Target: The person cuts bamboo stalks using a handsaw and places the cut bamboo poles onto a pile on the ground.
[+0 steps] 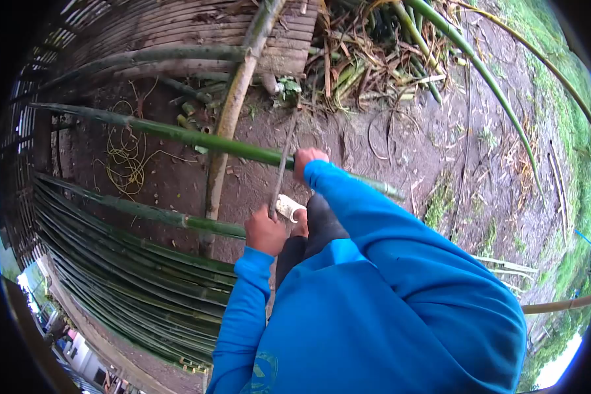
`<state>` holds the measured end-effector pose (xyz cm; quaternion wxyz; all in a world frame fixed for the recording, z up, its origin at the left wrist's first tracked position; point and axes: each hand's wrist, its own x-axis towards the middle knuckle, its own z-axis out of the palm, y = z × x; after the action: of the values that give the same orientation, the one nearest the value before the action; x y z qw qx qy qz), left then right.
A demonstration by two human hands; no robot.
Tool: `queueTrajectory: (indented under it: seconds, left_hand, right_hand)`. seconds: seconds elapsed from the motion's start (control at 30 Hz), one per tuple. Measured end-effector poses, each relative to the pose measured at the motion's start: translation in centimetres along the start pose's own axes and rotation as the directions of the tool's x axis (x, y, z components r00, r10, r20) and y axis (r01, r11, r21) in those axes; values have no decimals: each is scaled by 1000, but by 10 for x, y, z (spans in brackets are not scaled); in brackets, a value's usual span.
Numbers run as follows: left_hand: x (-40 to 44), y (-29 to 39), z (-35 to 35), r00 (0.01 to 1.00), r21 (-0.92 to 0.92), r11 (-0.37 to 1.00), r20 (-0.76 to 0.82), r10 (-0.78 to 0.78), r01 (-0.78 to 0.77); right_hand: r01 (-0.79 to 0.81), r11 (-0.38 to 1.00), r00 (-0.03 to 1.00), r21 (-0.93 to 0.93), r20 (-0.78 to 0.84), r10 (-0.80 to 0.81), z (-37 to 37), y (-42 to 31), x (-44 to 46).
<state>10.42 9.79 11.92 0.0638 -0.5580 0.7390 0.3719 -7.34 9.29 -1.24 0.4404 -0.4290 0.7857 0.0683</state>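
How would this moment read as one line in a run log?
left hand: grips long thin tool | right hand: holds green bamboo pole | tool: crosses pole in view | yellow cord: on ground

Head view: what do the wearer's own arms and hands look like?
Left sleeve and right sleeve: long, plain bright blue, reaching about the wrists, with loose folds around the right elbow. Both belong to a matching blue shirt with a pale greenish emblem, too distorted to read. Left hand and right hand bare, no gloves.
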Motion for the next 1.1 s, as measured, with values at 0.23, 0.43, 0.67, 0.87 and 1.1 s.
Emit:
queueTrajectory:
  seconds: [0.23,0.43,0.67,0.87,1.1]
  left_hand:
    - [-68,16,-54,984,-48,991,133,-120,127]
    - [42,6,14,997,-64,997,72,38,-34]
    - [-19,-1,-4,999,-94,995,7,33,-32]
    - [-50,-26,-17,996,-114,991,74,-56,65]
    - [0,-30,38,999,-161,986,-6,-40,38]
  right_hand:
    - [-5,1000,1000,-8,-10,5,-10,-3,-11]
    - [-11,1000,1000,2,10,11,-3,-4,-14]
    - [-24,1000,999,-4,49,24,-16,-6,-16]
    - [-3,999,996,-42,83,6,9,-18,-18]
    - [25,995,999,-100,42,-21,15,-14,-15]
